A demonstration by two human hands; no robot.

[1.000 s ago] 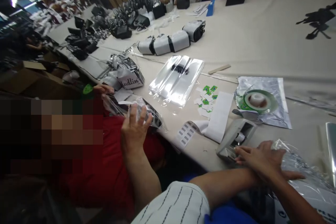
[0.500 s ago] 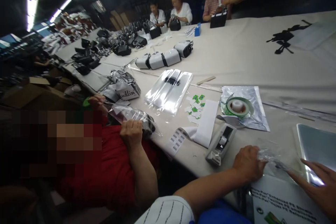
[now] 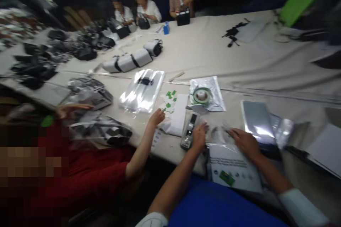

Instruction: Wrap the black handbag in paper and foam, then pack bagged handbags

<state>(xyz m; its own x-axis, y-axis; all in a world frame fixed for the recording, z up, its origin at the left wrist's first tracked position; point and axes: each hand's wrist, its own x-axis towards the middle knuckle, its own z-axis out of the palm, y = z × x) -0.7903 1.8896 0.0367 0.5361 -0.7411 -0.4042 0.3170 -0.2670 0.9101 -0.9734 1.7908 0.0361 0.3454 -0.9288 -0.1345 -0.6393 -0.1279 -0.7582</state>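
In front of me lies a clear plastic bag (image 3: 226,159) with a white printed panel and a green mark near its bottom edge. My left hand (image 3: 199,137) is closed at the bag's upper left corner, right beside a grey tape dispenser (image 3: 190,131). At the upper right, my right hand (image 3: 246,144) pinches the loose clear film. Crumpled plastic spans the space between both hands. Motion blur hides the exact fingertip contact. Past the dispenser, a roll of green tape (image 3: 201,96) rests on a silvery bag (image 3: 218,95).
On my left, a red-sleeved co-worker's hand (image 3: 157,116) reaches to small green-and-white stickers (image 3: 168,104). Nearby are a bagged black handbag (image 3: 114,131) and a stack of clear bags (image 3: 142,90). Glossy plastic sleeves (image 3: 257,120) lie to my right. Three people sit across the table.
My view has swung to the right. My right hand's spread fingers have closed on the film. The co-worker's near hand has left the bagged handbag and moved over to the stickers.
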